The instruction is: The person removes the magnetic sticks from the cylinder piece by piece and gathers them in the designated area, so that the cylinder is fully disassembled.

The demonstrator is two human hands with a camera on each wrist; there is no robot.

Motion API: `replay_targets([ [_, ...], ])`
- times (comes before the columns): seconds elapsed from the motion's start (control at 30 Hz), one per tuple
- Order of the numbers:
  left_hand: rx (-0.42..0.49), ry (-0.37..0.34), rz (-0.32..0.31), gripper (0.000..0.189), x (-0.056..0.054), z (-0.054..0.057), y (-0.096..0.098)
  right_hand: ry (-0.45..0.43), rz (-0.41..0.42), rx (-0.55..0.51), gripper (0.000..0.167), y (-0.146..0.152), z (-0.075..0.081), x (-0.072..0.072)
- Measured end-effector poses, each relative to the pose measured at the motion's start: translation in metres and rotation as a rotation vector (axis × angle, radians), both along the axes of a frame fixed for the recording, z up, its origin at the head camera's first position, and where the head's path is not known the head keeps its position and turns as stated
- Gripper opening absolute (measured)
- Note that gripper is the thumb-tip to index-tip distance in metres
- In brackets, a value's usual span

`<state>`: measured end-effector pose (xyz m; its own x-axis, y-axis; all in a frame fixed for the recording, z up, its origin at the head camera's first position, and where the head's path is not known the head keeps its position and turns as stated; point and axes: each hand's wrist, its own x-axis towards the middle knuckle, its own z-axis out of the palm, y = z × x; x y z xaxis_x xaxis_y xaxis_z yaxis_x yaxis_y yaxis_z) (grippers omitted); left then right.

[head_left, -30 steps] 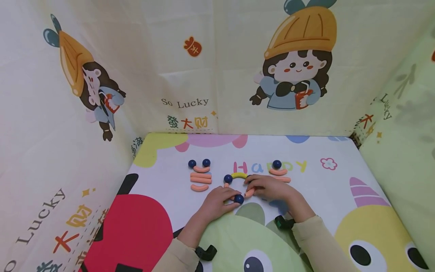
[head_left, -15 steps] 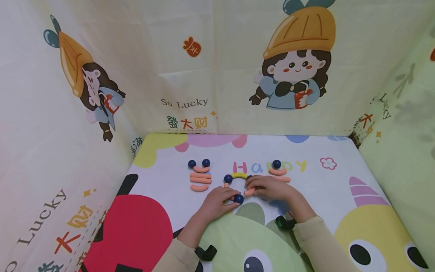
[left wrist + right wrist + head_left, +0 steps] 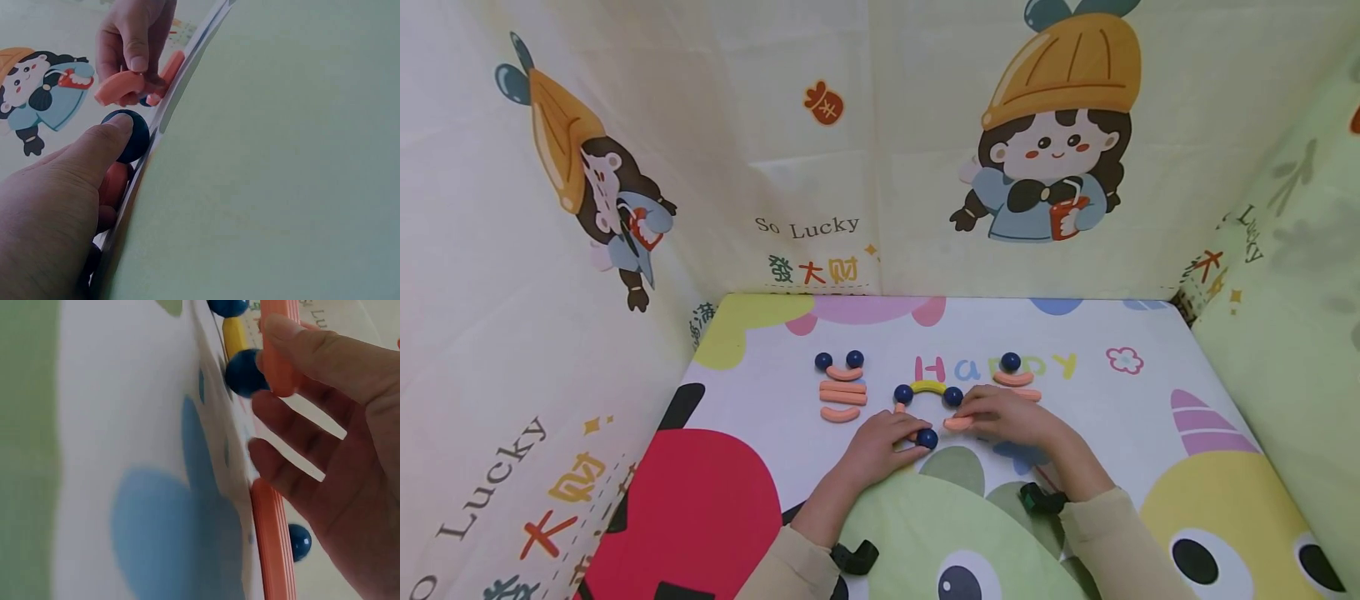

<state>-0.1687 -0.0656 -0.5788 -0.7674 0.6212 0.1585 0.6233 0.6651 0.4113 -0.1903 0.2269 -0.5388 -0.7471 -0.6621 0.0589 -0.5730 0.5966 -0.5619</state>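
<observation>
My left hand (image 3: 880, 446) steadies a dark blue ball (image 3: 928, 439) on the tabletop between thumb and fingers. In the left wrist view the thumb presses on that ball (image 3: 137, 140), with a salmon stick (image 3: 114, 185) behind it, partly hidden by the hand. A short curved salmon stick (image 3: 957, 423) is pinched between thumb and fingers of my right hand (image 3: 1003, 414), its free end toward the held ball but apart from it. Just beyond, a yellow curved stick (image 3: 928, 387) joins two blue balls, one left (image 3: 903, 394) and one right (image 3: 952, 396), beside the right fingertips.
At the left lie two blue balls (image 3: 855, 359) and several salmon sticks (image 3: 842, 398). Behind the right hand are another blue ball (image 3: 1011, 362), a curved salmon stick (image 3: 1013, 380) and a partly covered one (image 3: 1026, 395). Printed cloth walls (image 3: 917, 150) enclose the patterned table (image 3: 760, 392).
My right hand has shifted right with its salmon stick, which now lies more level, uncovering the ball at the yellow stick's right end. The left hand has stayed put.
</observation>
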Motion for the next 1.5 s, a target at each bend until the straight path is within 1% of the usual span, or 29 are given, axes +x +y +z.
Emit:
replay_targets([
  [0.23, -0.035, -0.030, 0.018, 0.042, -0.001, -0.003, 0.000, 0.062, -0.108, -0.014, 0.024, 0.020, 0.000, 0.008],
  [0.37, -0.028, -0.031, 0.017, 0.042, 0.000, -0.003, 0.000, 0.093, -0.178, -0.019, 0.027, 0.035, -0.002, 0.012],
  [0.47, -0.017, -0.025, 0.015, 0.042, 0.000, -0.003, -0.001, 0.091, -0.228, -0.025, 0.028, 0.046, -0.006, 0.014],
  [0.57, -0.013, -0.027, 0.016, 0.041, 0.000, -0.004, -0.001, 0.084, -0.267, -0.006, 0.024, 0.057, -0.011, 0.015],
  [0.73, -0.012, -0.028, 0.019, 0.041, 0.000, -0.005, -0.001, 0.079, -0.289, 0.021, 0.019, 0.069, -0.016, 0.014],
  [0.93, -0.010, -0.021, 0.015, 0.042, -0.001, -0.005, -0.001, 0.035, -0.346, 0.012, 0.018, 0.075, -0.018, 0.018],
  [1.07, -0.013, -0.022, 0.016, 0.042, -0.001, -0.005, 0.000, 0.023, -0.372, 0.009, 0.018, 0.076, -0.019, 0.019],
  [1.27, -0.020, -0.036, 0.019, 0.042, -0.002, -0.005, 0.000, 0.029, -0.372, 0.012, 0.019, 0.078, -0.020, 0.020],
  [1.5, -0.021, -0.046, 0.022, 0.042, -0.001, -0.004, 0.000, -0.005, -0.377, 0.071, 0.016, 0.077, -0.020, 0.020],
])
